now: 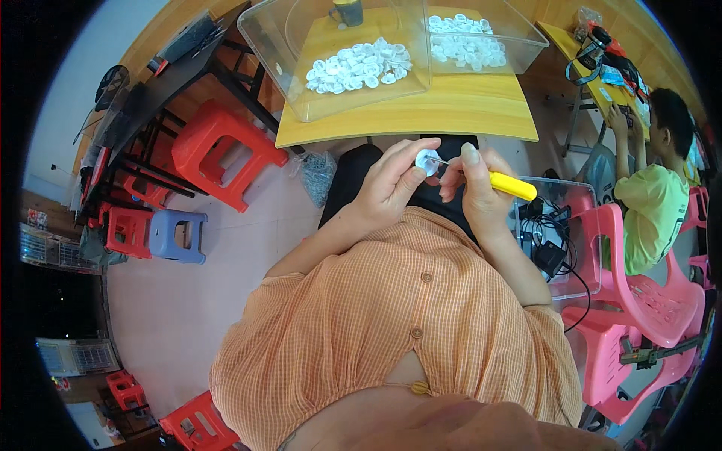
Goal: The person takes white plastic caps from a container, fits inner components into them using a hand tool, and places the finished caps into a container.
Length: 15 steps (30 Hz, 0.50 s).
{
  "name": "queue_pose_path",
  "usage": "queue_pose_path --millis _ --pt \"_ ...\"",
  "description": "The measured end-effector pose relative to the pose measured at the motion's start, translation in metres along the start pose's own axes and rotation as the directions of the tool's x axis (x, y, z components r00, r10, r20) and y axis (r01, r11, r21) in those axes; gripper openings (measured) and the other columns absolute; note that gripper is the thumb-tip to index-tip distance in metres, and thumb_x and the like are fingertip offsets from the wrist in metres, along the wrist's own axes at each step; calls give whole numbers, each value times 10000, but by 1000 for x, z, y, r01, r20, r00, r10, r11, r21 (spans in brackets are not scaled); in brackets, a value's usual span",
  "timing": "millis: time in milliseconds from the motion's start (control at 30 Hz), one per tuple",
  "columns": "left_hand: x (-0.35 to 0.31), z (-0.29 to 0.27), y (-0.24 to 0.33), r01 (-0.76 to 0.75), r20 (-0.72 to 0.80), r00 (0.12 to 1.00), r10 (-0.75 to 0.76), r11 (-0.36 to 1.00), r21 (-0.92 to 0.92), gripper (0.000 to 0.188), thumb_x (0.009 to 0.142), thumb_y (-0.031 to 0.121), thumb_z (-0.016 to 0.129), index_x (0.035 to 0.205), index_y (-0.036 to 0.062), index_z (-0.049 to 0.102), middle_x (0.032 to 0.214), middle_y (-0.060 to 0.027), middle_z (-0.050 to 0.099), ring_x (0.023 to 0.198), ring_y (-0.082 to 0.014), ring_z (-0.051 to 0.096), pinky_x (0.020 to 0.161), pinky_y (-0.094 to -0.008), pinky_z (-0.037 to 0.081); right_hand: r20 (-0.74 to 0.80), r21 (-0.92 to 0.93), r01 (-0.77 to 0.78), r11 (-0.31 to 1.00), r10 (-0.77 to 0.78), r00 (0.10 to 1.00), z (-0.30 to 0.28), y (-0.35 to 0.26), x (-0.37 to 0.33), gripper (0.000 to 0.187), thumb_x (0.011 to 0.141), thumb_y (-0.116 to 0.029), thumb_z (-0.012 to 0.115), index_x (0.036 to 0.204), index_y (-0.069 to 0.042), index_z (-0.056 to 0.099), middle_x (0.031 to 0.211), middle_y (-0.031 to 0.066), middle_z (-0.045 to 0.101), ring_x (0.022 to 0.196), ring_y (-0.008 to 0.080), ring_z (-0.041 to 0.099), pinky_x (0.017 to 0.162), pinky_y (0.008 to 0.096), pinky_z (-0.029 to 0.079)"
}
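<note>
Pinched between my left thumb and fingertips is a small round white plastic cap-like part (pixel 426 161). My left hand (pixel 391 184) holds it up over my lap, just off the table's near edge. A yellow-handled tool with a thin metal shaft (pixel 513 186) lies in the grip of my right hand (pixel 481 188). Its shaft points left, and the tip meets the white part at its inner side; whether it is a screwdriver or a deburring blade I cannot tell. Beyond my hands, a clear plastic bin (pixel 301 105) on the table holds a heap of similar white parts (pixel 357 68).
A second clear bin (pixel 526 49) with more white parts stands on the yellow table (pixel 481 113). A dark cup (pixel 347 12) is at the back. Right of me are a box of black cables (pixel 549 233), pink chairs (pixel 647 301) and a seated person (pixel 647 195). Red stools (pixel 218 150) stand left.
</note>
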<state>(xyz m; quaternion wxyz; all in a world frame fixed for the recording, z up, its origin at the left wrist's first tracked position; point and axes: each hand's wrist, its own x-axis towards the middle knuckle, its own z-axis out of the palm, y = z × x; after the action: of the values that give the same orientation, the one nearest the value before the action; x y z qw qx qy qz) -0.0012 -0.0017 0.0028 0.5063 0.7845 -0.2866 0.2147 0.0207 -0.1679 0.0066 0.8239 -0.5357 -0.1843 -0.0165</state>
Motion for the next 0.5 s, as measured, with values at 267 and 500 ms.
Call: queue_pose_path --millis 267,500 --pt "-1 4 -4 40 -14 999 -40 997 61 334 944 110 526 1254 -13 514 969 -126 588 837 -202 621 759 -295 489 -55 -37 -151 988 149 987 -1 0 8 347 952 -297 529 738 -24 550 568 89 569 408 135 518 370 232 418" --pt "-2 6 -5 66 -21 998 -63 987 146 341 926 108 554 1248 -1 527 985 -141 599 848 -223 633 752 -309 499 -13 -175 -32 984 30 999 1 -1 4 324 951 -256 543 728 -20 554 567 68 567 411 102 503 373 220 407"
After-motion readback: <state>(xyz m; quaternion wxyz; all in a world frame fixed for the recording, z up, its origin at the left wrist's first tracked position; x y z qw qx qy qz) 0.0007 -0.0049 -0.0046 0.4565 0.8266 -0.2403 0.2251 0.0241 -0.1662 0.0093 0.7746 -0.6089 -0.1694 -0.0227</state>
